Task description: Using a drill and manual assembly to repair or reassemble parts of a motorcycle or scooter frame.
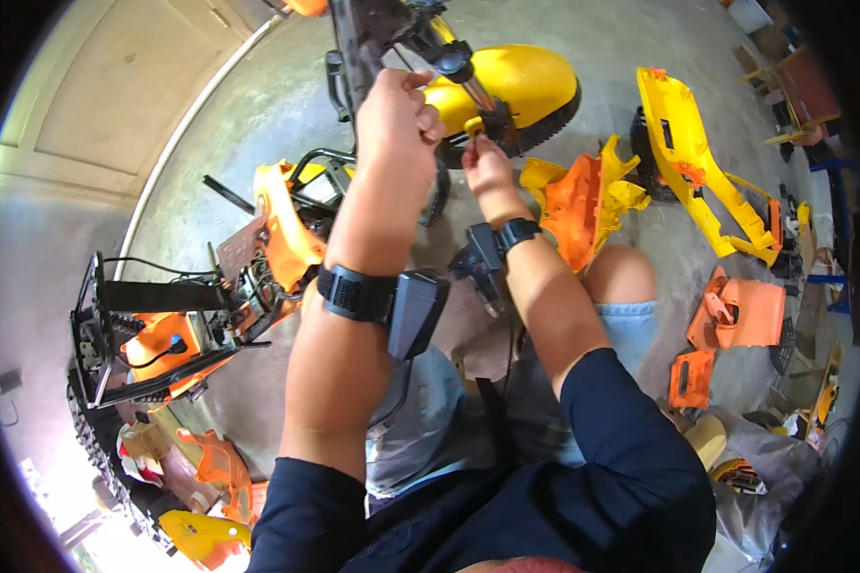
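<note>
My left hand (398, 116) is closed around a dark metal bar (358, 43) of a stripped motorcycle front end. My right hand (487, 164) pinches a small yellow part (474, 125) next to the black fork clamp (500, 122), just below the yellow front fender (521, 81). Both wrists carry black straps with small black devices. The motorcycle frame (258, 258), with orange panels and exposed wiring, lies to the left on the concrete floor.
Loose yellow and orange body panels (698, 162) lie on the floor at the right, with smaller orange pieces (741, 315) nearer me. A pale garage door (96, 105) fills the upper left. Clutter and a grey cloth (764, 468) sit at lower right.
</note>
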The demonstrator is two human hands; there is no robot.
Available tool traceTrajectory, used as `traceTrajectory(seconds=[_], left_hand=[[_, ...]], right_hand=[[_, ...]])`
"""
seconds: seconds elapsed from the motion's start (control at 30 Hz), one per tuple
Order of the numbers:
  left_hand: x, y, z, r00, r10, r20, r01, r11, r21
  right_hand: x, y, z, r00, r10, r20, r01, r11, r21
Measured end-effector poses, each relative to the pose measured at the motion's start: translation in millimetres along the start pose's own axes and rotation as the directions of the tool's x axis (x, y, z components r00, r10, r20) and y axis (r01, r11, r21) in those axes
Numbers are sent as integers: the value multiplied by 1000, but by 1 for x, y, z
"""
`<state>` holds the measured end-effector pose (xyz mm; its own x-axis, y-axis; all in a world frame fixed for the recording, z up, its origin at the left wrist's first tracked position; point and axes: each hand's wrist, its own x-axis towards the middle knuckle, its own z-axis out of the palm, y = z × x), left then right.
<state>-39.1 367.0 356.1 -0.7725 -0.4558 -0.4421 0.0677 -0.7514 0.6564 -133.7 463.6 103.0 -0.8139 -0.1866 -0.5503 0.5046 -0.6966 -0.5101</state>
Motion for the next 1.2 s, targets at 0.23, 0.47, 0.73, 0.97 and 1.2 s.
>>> traceTrajectory(seconds=[0.23, 0.47, 0.73, 0.97, 1.2], left_hand=[[4, -1, 4, 1000, 13, 4, -13, 999, 38], [3, -11, 6, 1000, -29, -5, 30, 999, 28], [-4, -9, 10, 999, -41, -1, 41, 999, 14], [6, -10, 11, 1000, -14, -23, 14, 1000, 15], [29, -29, -10, 915, 400, -60, -363, 876, 317]], right_hand=[[3, 12, 13, 994, -36, 103, 36, 999, 5], [14, 11, -8, 977, 71, 200, -88, 993, 75], [15, 13, -11, 974, 91, 209, -101, 994, 40], [24, 16, -4, 968, 93, 235, -111, 992, 62], [-46, 16, 32, 903, 130, 409, -88, 989, -118]])
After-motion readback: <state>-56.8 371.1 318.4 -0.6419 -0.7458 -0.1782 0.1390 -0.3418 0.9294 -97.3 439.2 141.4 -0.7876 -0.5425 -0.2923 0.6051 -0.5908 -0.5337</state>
